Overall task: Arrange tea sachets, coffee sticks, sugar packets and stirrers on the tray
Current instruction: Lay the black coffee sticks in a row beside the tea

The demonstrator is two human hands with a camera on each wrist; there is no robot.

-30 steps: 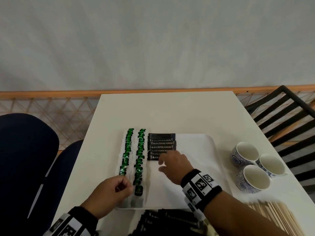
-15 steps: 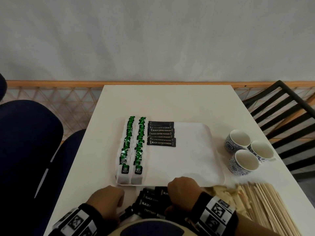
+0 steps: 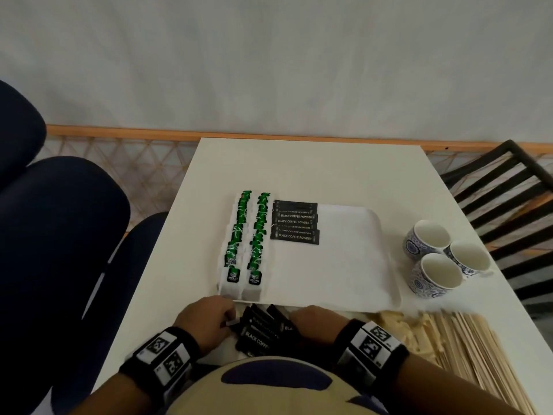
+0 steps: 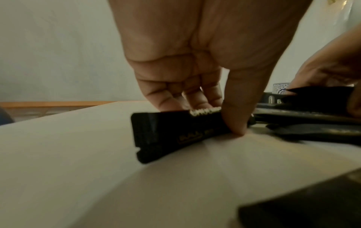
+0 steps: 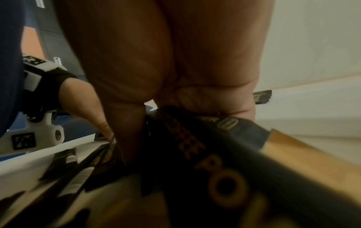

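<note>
**Hands at the coffee pile**

Left hand [image 4: 197,74] pinches one coffee stick [image 4: 175,134] on the white desk [image 3: 314,172]; right hand [image 3: 314,322] grasps sticks in the pile [image 3: 263,330]. The tray [image 3: 353,265] holds tea sachets [image 3: 245,244] beside a coffee row [image 3: 294,223]. Cups [image 3: 440,259] and stirrers [image 3: 478,348] lie right; wall [image 3: 269,55] behind.

We see three blue-patterned cups [image 3: 443,259] clustered on the white table [image 3: 314,172] — mouths up; a dark slatted chair [image 3: 514,190] stands right; a navy seat [image 3: 59,235] left.
</note>
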